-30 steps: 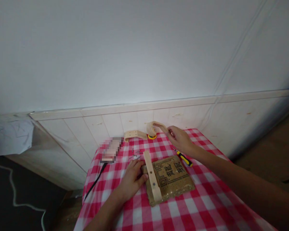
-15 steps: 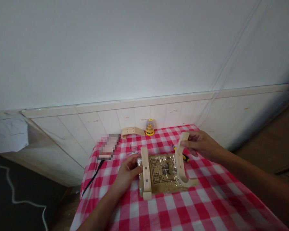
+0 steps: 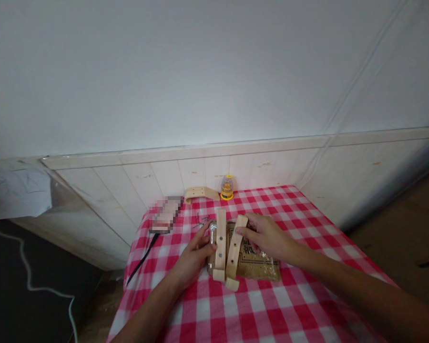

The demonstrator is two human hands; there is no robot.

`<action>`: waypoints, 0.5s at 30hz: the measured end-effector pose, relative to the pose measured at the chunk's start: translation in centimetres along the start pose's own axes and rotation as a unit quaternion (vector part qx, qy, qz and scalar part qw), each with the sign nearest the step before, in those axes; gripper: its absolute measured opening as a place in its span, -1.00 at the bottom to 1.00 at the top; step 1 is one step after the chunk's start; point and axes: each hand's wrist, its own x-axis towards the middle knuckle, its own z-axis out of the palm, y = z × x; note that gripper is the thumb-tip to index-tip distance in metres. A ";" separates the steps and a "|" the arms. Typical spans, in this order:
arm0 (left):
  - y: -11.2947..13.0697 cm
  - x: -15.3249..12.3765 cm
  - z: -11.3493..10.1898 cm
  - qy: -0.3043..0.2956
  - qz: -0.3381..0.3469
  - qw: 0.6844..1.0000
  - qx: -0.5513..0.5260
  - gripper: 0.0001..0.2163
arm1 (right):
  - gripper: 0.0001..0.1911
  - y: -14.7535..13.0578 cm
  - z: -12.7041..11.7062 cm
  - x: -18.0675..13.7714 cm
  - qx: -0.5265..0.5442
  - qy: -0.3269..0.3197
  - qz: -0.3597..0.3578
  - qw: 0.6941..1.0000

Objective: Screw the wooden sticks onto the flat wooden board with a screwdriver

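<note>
A flat brown package in clear wrap (image 3: 260, 270), printed with dark characters, lies on the checked cloth. Across its left end stands a pale curved wooden piece (image 3: 220, 245) with two screw heads in it. My left hand (image 3: 196, 255) is closed on the package's left edge, its thumb beside this piece. A second curved wooden piece (image 3: 234, 250), with two holes, is pinched near its top by my right hand (image 3: 266, 233). It leans slightly right, close alongside the first piece over the package. The right fingertips are partly hidden behind it.
At the back of the red-and-white cloth (image 3: 196, 309) lie another curved wooden piece (image 3: 202, 193) and a clear-domed yellow bit case (image 3: 227, 188). Several small screws (image 3: 203, 220) lie behind my left hand. A blurred-out flat object (image 3: 167, 214) with a black strap (image 3: 143, 259) is at left.
My right hand has brought its wooden piece left, from the package's right end to beside the screwed piece. The yellow-and-black tool behind the package is now hidden. My left hand keeps its hold.
</note>
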 end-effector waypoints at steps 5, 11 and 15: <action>0.7 -0.2 0.2 -0.103 0.018 0.994 0.011 -0.02 | -0.78 -0.2 -0.3 0.7 -0.068 0.005 -0.037 0.997; 1.0 0.0 0.1 -0.084 0.013 0.996 -0.012 -0.37 | -0.81 -0.3 -0.8 1.8 -0.118 0.034 -0.088 0.989; 1.0 0.2 -0.2 -0.047 0.015 0.998 -0.040 -0.37 | -0.82 0.6 -0.7 2.0 -0.045 0.005 -0.058 0.997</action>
